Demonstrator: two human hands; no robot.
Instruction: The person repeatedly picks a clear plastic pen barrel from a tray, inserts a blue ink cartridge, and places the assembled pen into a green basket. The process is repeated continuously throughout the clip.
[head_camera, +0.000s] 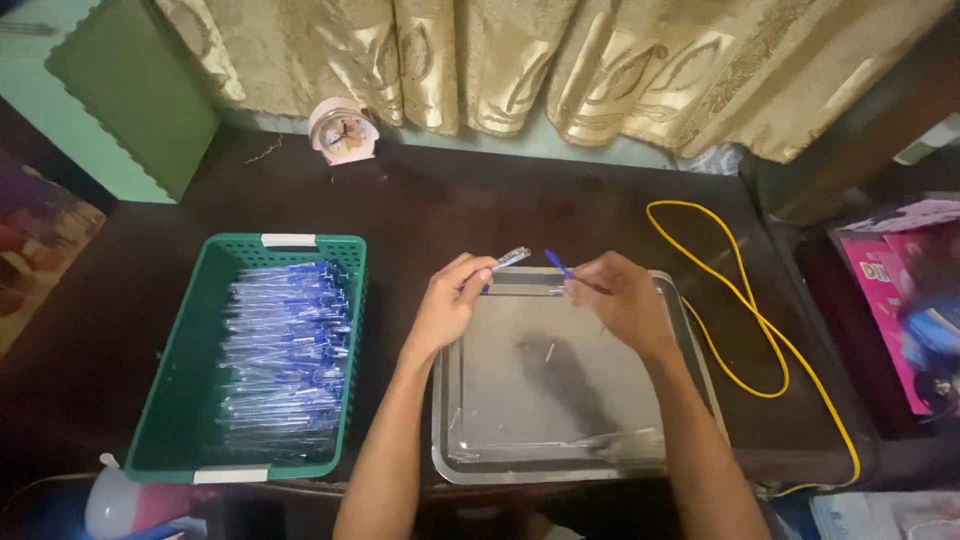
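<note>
Table (520, 215): dark, with open room behind the tray.
Basket (185, 400): green, full of blue pens, within left reach.
Tray (560, 470): steel, catches parts under both hands.
Left hand (447, 305): pinches clear pen barrel (510, 259).
Right hand (625, 298): closed on blue refill (558, 263), probably aimed at the barrel.

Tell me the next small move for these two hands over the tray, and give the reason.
Probably bring the hands together and slide the blue refill into the clear pen barrel. The left hand holds the barrel and the right hand holds the refill, tips facing across a small gap above the metal tray. The green basket beside them already holds many blue pens.
</note>
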